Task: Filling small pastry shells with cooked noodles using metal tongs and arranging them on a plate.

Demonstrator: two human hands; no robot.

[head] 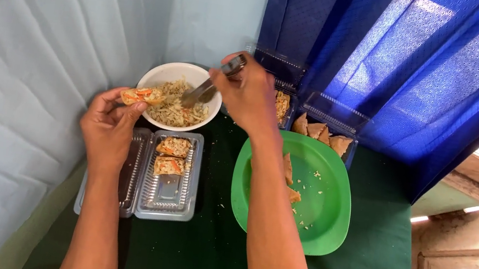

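Overhead: left hand [107, 126] fingers pinch a filled pastry [142, 96]; right hand [249, 94] fingers curl tight round a spoon [207, 88] (tip in white bowl [163, 71] of filling).

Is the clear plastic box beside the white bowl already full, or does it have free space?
Partly filled. The clear plastic box holds two filled pieces at its far end; the near part shows bare plastic.

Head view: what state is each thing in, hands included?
Left hand: holds a filled pastry at the bowl's edge.
Right hand: grips a spoon, tip in the bowl.
White bowl: partly full of shredded filling.
Clear tray: lid open, two filled pieces inside.
Green plate: mostly bare, few pieces, crumbs.
Blue-edged tray: open, holds pastries.
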